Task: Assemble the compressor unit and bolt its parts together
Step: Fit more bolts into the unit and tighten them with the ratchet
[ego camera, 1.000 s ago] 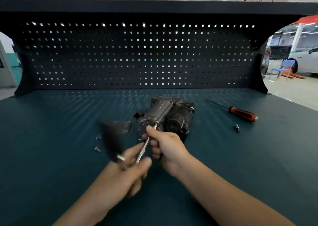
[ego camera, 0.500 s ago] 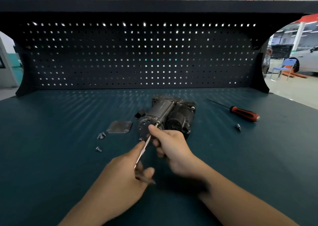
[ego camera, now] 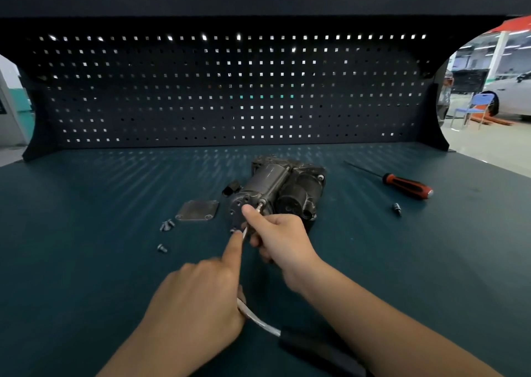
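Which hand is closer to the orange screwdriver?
Right. The right hand grips the wrench shaft at the compressor, left of the screwdriver; the left hand, on the wrench handle, is farther left.

Dull dark metal compressor [ego camera: 283,187], matt teal worktop [ego camera: 86,233], glossy red-black plastic screwdriver handle [ego camera: 408,185].

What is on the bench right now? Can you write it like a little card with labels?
bench: dark teal top
compressor: dark, lying in the middle
wrench: thin shaft reaching the compressor's near end
right hand: grips the shaft near the compressor
left hand: holds the wrench lower down, forefinger straight
cover plate: flat, left of compressor
loose bolts: left of plate
screwdriver: red handle, far right
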Available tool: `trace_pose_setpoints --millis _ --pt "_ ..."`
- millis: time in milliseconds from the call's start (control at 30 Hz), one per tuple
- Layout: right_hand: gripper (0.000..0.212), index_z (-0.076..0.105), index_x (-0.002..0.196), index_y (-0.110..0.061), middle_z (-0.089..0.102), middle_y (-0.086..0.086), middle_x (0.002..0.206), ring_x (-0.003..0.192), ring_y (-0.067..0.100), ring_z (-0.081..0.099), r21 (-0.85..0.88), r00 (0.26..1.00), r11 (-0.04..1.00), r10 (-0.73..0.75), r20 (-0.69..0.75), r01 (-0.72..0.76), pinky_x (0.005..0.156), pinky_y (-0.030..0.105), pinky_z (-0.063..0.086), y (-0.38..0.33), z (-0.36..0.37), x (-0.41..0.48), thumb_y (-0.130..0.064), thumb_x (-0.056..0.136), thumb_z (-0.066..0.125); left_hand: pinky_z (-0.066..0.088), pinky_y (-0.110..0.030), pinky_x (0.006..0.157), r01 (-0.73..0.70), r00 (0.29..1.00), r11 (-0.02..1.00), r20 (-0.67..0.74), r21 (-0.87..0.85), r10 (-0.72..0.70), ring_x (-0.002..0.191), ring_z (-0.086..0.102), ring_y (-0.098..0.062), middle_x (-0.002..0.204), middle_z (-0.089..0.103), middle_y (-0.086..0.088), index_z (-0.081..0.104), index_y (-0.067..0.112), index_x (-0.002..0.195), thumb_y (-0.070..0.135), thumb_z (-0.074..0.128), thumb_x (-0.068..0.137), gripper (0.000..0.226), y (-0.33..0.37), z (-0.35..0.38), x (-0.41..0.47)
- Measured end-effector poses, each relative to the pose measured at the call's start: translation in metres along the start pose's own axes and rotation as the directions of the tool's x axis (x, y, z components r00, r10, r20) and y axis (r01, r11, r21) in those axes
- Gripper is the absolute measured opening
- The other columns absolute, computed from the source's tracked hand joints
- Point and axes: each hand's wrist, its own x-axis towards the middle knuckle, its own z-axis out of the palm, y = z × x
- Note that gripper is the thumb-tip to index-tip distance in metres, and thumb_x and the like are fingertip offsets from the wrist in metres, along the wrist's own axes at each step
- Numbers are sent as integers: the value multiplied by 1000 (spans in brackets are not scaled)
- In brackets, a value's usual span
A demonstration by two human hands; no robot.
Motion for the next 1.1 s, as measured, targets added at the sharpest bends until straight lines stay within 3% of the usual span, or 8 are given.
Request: trace_pose_setpoints --millis 100,200,333,500,633,767,967,1100 --pt "37 55 55 -11 43 -8 35 28 4 30 124 999 991 47 23 -50 34 13 26 -1 3 1 -26 89 59 44 -21 60 95 995 930 53 -355 -82 66 57 -7 66 53 4 22 46 138 38 50 89 58 7 -7 1" --pt "31 60 61 -10 40 -8 37 30 5 30 303 988 941 127 93 -150 35 14 27 -3 2 3 -23 89 59 32 -15 32 370 923 46 361 -928 -136 32 40 -5 53 56 6 72 34 92 8 67 75 32 12 -19 0" --pt "26 63 72 -11 39 -9 39 32 5 31 348 970 912 159 185 -216 37 15 29 -3 0 4 -28 91 55 19 -13 20 384 860 -793 495 -472 122 22 29 -6 59 52 -5 69 -10 87 -8 86 24 65 2 -15 -3" --pt "30 65 74 -11 44 -8 39 32 5 33 133 980 978 142 138 -160 37 15 29 -2 -3 3 -33 91 54 24 -15 30 405 888 22 387 -914 -247 28 30 -13 51 45 -6 74 18 89 -7 47 79 38 6 -10 -2" --pt "29 63 70 -10 45 -8 39 30 4 32 138 986 978 144 85 -155 35 14 28 -1 -1 2 -33 88 60 43 -22 71 45 996 997 -69 -55 -49 88 58 -7 104 56 12 14 43 141 34 37 92 55 5 -3 -4" --pt "30 59 65 -10 52 -8 41 35 5 42 140 993 984 104 63 -112 40 15 34 -1 1 4 -29 88 60 45 -16 64 158 984 894 -14 -420 -180 75 60 -3 80 61 14 35 51 129 35 45 92 42 7 -6 1" --pt "22 60 85 -5 54 -4 45 36 5 46 321 970 921 175 167 -221 38 14 36 -7 1 4 -26 92 55 17 -13 23 385 850 -722 525 -575 36 29 20 0 52 48 -5 65 -8 60 -5 89 18 48 -2 -19 1" --pt "29 62 80 -8 55 -5 45 35 6 46 195 975 963 159 155 -187 37 15 35 -5 2 3 -29 95 49 17 -10 28 451 845 -278 506 -848 -173 26 25 -8 49 42 -5 71 3 88 -4 64 68 23 2 -21 4"
